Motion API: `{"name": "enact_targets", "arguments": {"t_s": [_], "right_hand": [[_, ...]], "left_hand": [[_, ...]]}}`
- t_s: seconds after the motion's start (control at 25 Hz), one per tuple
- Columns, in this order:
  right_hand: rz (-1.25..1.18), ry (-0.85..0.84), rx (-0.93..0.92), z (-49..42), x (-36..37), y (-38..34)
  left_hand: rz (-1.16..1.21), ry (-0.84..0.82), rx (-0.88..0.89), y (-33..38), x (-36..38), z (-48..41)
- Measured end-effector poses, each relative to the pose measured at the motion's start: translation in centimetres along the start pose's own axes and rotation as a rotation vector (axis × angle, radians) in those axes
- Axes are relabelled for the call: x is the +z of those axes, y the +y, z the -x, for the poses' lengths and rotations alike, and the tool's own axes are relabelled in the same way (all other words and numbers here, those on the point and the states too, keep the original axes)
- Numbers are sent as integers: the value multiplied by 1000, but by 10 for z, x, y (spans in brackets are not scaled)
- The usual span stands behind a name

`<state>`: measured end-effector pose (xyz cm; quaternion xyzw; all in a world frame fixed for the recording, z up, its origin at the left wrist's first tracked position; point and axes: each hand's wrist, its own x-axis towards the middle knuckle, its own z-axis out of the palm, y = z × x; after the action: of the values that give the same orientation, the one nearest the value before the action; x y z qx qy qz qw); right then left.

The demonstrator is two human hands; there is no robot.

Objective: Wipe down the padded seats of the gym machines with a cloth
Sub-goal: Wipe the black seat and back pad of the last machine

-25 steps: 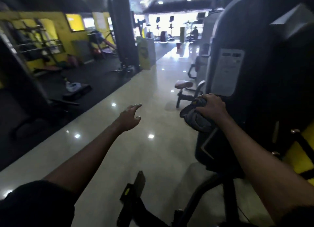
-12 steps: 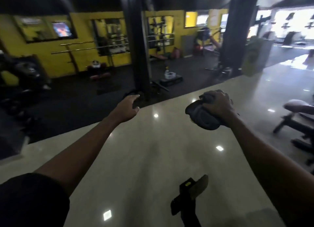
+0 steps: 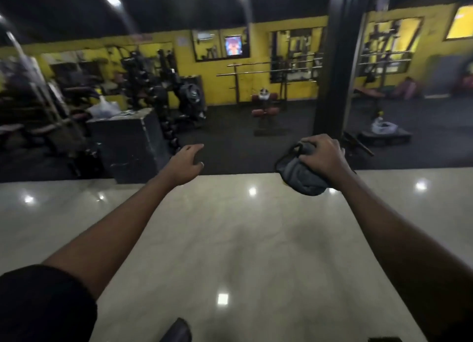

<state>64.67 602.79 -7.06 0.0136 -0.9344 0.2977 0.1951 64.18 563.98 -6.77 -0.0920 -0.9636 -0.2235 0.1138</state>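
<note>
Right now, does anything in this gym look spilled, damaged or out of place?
Nothing clearly does. The right hand grips a bunched grey cloth, the left hand is empty, and the glossy floor shows no spill. Far equipment is too blurred to judge.

A pale, glossy floor (image 3: 230, 239) fills the near ground and meets a dark mat floor (image 3: 243, 149) along a straight edge. On the dark floor stand a black box (image 3: 128, 141) at the left, a red-padded bench (image 3: 265, 111) far in the middle, a black pillar (image 3: 332, 85), and a low platform (image 3: 384, 136) at the right.
</note>
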Motion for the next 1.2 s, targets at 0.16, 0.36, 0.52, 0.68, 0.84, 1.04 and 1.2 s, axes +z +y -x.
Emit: {"name": "enact_targets", "arguments": {"t_s": [0.16, 0.36, 0.52, 0.68, 0.84, 1.04, 1.2], "right_hand": [[-21, -42, -148, -51, 56, -75], [-60, -84, -261, -104, 113, -146], [-88, -115, -305, -150, 154, -173], [-102, -151, -353, -207, 199, -192], [-91, -174, -422, -285, 244, -208], [-87, -224, -508, -387, 297, -245], [-108, -266, -558, -456, 361, -280]], "left_hand": [[-54, 71, -104, -69, -44, -6], [-88, 122, -173, -126, -79, -23], [-87, 175, -210, -163, -93, -50], [-94, 194, -265, -200, -89, -90], [-114, 236, -326, -232, -87, -147], [-146, 296, -406, -276, -100, -217], [-166, 328, -440, -329, -108, -270]]}}
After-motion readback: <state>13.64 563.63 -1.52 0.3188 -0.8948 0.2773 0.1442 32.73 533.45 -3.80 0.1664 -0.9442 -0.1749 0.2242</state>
